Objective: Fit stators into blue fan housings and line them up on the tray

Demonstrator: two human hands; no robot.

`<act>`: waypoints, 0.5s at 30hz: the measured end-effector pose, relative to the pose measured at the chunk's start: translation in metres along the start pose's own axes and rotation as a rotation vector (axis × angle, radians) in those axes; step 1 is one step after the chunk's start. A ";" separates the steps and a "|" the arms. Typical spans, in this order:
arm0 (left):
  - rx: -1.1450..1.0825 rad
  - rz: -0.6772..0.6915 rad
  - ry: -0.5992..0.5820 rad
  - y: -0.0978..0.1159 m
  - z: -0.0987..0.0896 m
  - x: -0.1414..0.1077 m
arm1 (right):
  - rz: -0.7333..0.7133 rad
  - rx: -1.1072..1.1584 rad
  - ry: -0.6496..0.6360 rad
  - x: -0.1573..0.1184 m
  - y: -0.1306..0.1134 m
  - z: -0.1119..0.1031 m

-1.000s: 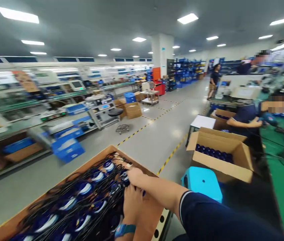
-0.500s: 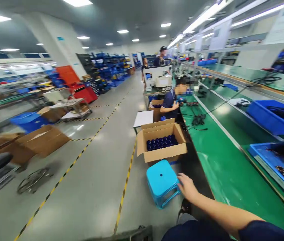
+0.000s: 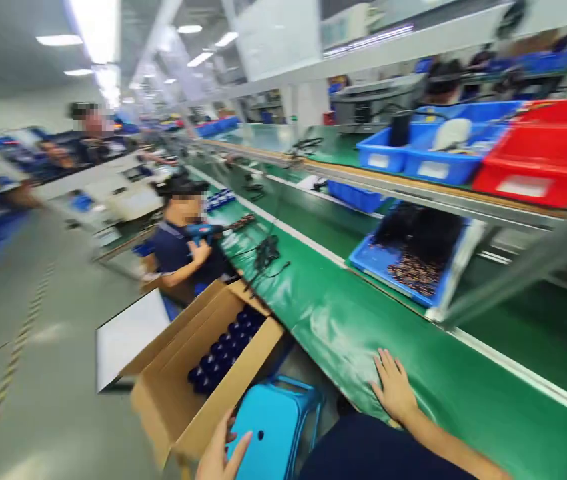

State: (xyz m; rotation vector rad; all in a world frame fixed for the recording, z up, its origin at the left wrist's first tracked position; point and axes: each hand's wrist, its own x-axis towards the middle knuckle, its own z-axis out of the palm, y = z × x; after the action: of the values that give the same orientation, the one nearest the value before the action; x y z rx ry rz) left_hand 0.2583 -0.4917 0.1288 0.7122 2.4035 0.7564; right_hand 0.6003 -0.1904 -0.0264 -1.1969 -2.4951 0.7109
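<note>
My left hand (image 3: 221, 450) is at the near left edge of a bright blue plastic stool (image 3: 266, 427), thumb and fingers spread. It overlaps the seat in view; whether it touches the stool I cannot tell. My right hand (image 3: 394, 388) lies palm down with fingers stretched on the green mat (image 3: 333, 333) covering the workbench, and holds nothing. Just beyond the stool stands an open cardboard box (image 3: 183, 363) with rows of dark blue round parts (image 3: 223, 350) inside.
A co-worker (image 3: 178, 240) sits at the bench with a power drill (image 3: 206, 232). Black cables (image 3: 266, 253) lie on the mat. A blue bin (image 3: 408, 257) holds small copper-coloured parts. Blue bins (image 3: 426, 157) and red bins (image 3: 538, 160) stand on the shelf. A white-topped table (image 3: 131, 337) stands left.
The view has swung right toward the bench. My right hand has moved from the stool's edge onto the green mat. My left hand has come into view beside the stool.
</note>
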 end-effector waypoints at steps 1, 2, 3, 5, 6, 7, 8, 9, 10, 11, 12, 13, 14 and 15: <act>0.078 0.067 -0.127 0.019 0.014 0.027 | 0.082 0.043 0.033 0.003 -0.005 -0.007; 0.161 0.137 -0.226 0.038 0.028 0.049 | 0.152 0.096 0.066 0.005 -0.008 -0.013; 0.240 0.208 -0.302 0.057 0.039 0.067 | 0.203 0.156 0.090 0.006 -0.010 -0.017; 0.356 0.339 -0.404 0.096 0.057 0.095 | 0.257 0.273 0.122 0.006 -0.012 -0.023; 0.386 0.402 -0.429 0.113 0.063 0.106 | 0.265 0.312 0.133 0.004 -0.013 -0.025; 0.399 0.456 -0.442 0.128 0.068 0.117 | 0.262 0.335 0.142 0.003 -0.014 -0.027; 0.403 0.497 -0.446 0.141 0.073 0.128 | 0.257 0.339 0.149 0.002 -0.015 -0.028; 0.405 0.518 -0.444 0.151 0.077 0.139 | 0.254 0.331 0.149 0.001 -0.016 -0.029; 0.417 0.515 -0.440 0.158 0.081 0.150 | 0.255 0.318 0.148 0.001 -0.016 -0.030; 0.451 0.488 -0.434 0.161 0.085 0.160 | 0.262 0.301 0.143 0.002 -0.016 -0.030; 0.503 0.448 -0.424 0.162 0.087 0.169 | 0.274 0.283 0.136 0.003 -0.016 -0.030; 0.562 0.406 -0.409 0.160 0.087 0.176 | 0.288 0.263 0.128 0.003 -0.015 -0.028; 0.617 0.372 -0.381 0.157 0.085 0.182 | 0.300 0.239 0.119 0.003 -0.014 -0.025; 0.660 0.348 -0.340 0.152 0.080 0.186 | 0.309 0.212 0.115 0.003 -0.012 -0.021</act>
State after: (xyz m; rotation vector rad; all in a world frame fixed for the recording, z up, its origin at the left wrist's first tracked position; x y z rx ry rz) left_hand 0.2201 -0.2415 0.1100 1.4140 2.2177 -0.0773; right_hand 0.6002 -0.1880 -0.0020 -1.5107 -2.1034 0.9272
